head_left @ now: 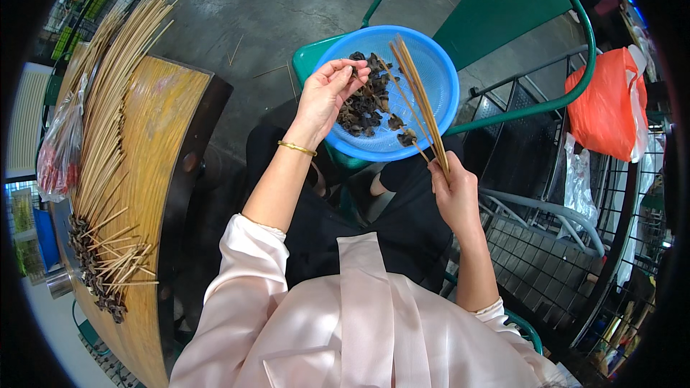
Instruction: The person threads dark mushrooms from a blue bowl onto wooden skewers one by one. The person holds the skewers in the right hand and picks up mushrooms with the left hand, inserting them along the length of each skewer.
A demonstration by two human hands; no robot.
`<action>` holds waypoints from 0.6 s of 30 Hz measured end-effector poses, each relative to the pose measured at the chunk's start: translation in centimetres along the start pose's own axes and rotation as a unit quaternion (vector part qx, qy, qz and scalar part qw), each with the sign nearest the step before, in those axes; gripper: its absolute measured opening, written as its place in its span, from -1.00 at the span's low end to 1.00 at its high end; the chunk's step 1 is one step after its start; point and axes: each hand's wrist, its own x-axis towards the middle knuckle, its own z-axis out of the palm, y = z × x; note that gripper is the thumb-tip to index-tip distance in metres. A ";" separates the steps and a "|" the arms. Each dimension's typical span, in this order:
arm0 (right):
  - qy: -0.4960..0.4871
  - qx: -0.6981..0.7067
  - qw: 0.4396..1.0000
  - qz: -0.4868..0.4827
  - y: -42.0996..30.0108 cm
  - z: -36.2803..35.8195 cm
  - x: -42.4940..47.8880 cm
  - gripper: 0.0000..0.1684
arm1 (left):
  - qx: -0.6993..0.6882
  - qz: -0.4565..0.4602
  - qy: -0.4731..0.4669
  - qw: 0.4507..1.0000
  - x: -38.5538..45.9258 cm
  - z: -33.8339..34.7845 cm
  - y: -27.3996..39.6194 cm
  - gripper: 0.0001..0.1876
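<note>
Before me a blue plastic basket (452, 86) holds a pile of dark wood ear mushroom pieces (362, 113), mostly on its left side. Over that pile, my left hand (329, 94) pinches a small mushroom piece (354, 71) between thumb and fingers; the fingers partly hide it. My right hand (455, 191), at the basket's near right rim, grips a bundle of bamboo skewers (423, 94) by one end. The bundle slants up across the basket. One skewer angles away from the others, with dark pieces (406, 138) on or against it near my right hand.
The basket rests on a green metal chair (312, 54). On the wooden table (156, 113) at left lie many skewers (108, 145), with dark pieces at their near ends, and a plastic bag (62, 151). An orange bag (604, 102) sits at right by a black rack (506, 140).
</note>
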 end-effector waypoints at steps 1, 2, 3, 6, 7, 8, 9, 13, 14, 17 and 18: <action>0.003 0.002 1.000 -0.001 0.1 0.0 0.0 -0.88 | 0.000 0.010 0.002 1.000 0.0 0.1 -0.1 -0.82; 0.008 0.001 1.000 -0.013 0.3 0.1 0.0 -0.88 | 0.001 0.019 0.004 1.000 -0.1 0.2 -0.1 -0.82; 0.013 0.000 1.000 -0.025 0.6 0.2 0.0 -0.88 | 0.001 0.029 0.005 1.000 -0.1 0.3 -0.1 -0.81; 0.016 -0.008 0.999 -0.043 0.5 0.2 0.1 -0.88 | 0.011 0.028 0.034 0.999 -0.2 0.9 0.0 -0.78; 0.016 -0.011 0.999 -0.046 0.4 0.2 0.2 -0.88 | 0.018 0.027 0.034 0.999 -0.2 0.8 -0.1 -0.77; 0.016 -0.010 0.999 -0.045 0.4 0.2 0.1 -0.88 | 0.026 0.027 0.035 0.999 -0.1 0.6 -0.2 -0.77; 0.016 -0.009 0.999 -0.044 0.4 0.2 0.0 -0.88 | 0.033 0.026 0.035 0.998 -0.1 0.5 -0.2 -0.76; 0.017 -0.006 0.999 -0.046 0.4 0.4 0.1 -0.88 | 0.029 0.029 0.043 0.998 -0.2 0.7 -0.1 -0.76; 0.014 -0.006 0.999 -0.037 0.3 0.3 0.1 -0.88 | 0.030 0.026 0.046 0.998 -0.4 0.9 0.0 -0.76; 0.011 -0.003 1.000 -0.020 -0.1 0.4 0.1 -0.89 | 0.039 0.041 0.056 0.997 -0.4 0.8 -0.1 -0.75; 0.014 -0.001 1.000 -0.021 0.0 0.5 0.0 -0.89 | 0.042 0.049 0.058 0.996 -0.4 0.7 -0.2 -0.74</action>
